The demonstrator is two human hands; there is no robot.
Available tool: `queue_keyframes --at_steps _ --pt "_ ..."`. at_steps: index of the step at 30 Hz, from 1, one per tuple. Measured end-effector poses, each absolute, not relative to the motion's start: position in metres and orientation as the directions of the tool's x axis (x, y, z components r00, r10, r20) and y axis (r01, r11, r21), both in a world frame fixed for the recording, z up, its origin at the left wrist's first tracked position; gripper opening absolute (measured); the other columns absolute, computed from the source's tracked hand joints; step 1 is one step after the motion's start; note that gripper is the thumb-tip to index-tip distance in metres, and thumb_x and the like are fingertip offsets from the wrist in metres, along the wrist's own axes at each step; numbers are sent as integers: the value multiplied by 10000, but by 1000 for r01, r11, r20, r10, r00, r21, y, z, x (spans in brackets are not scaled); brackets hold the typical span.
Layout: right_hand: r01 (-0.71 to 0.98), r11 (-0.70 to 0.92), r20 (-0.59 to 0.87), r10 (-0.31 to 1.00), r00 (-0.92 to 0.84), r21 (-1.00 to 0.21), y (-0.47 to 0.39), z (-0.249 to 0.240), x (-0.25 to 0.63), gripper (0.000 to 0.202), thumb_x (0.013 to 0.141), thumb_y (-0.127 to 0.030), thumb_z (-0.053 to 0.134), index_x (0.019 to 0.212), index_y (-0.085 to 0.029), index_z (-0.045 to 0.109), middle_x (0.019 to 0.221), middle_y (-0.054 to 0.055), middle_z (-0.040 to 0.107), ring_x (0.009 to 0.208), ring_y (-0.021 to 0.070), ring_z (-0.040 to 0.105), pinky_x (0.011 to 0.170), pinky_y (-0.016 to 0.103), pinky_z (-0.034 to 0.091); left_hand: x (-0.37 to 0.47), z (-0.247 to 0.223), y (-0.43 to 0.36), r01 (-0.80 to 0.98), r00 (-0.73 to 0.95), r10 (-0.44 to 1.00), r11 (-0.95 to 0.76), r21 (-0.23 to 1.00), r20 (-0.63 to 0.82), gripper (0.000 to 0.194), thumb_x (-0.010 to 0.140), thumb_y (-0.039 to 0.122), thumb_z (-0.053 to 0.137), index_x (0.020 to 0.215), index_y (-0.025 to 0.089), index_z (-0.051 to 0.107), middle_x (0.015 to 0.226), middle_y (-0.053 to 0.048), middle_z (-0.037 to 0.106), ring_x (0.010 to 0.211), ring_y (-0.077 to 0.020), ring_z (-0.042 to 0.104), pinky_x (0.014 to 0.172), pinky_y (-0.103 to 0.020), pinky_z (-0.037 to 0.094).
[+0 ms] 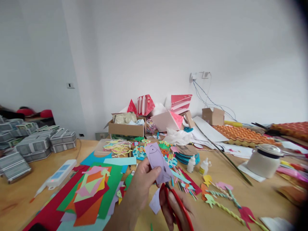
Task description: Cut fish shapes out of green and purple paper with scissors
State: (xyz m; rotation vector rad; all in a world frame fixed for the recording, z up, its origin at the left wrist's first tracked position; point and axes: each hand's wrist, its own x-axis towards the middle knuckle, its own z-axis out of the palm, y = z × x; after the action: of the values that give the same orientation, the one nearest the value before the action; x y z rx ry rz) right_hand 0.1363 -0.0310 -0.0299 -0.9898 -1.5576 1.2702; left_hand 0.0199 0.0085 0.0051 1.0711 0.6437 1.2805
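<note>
We note a light purple paper piece with a fish-like outline in dark line (154, 158) held up over the tabletop (216, 199), near the middle of the view. The left grip (143, 181), a bare hand, pinches it along its lower left side, thumb across the front. The right grip (174, 207) is closed around a pair of red-handled scissors (182, 208), fingers through the loops; the scissors stand at the paper's lower edge, though we cannot tell how far the blades are parted. Below, between the two forearms, we log a light purple paper scrap (155, 202) lying flat. Left of the hands: a loose pile of orange, red, pink and pale green paper offcuts (91, 189) on a large green paper sheet (115, 179). Beyond the right grip we count two small white plastic bottles (191, 164), standing upright, near a spread of thin coloured sticks. Farther right, we mark a cream lidded pot (263, 162) and, nearer, twisted pastel cords with paper cut-outs (228, 211). At the back sits an open brown cardboard box (126, 130).
</note>
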Motion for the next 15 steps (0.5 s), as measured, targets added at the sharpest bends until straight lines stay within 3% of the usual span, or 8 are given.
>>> queue_keyframes --at_steps 8,15 --pt "-11 131 129 952 -279 -991 -33 -29 136 456 815 -594 350 669 -181 476 417 -72 386 382 85 328 401 202 235 19 4 9 -397 219 968 -31 917 127 179 651 287 620 713 127 567 538 24 532 473 -74 421 429 -188 309" --pt "4 70 64 930 -363 -998 -23 -42 139 528 763 -672 350 690 -167 488 381 -88 378 327 61 279 362 183 200 18 6 9 -373 233 961 -56 926 152 183 671 303 601 727 130 579 540 23 507 471 -76 399 428 -194 296"
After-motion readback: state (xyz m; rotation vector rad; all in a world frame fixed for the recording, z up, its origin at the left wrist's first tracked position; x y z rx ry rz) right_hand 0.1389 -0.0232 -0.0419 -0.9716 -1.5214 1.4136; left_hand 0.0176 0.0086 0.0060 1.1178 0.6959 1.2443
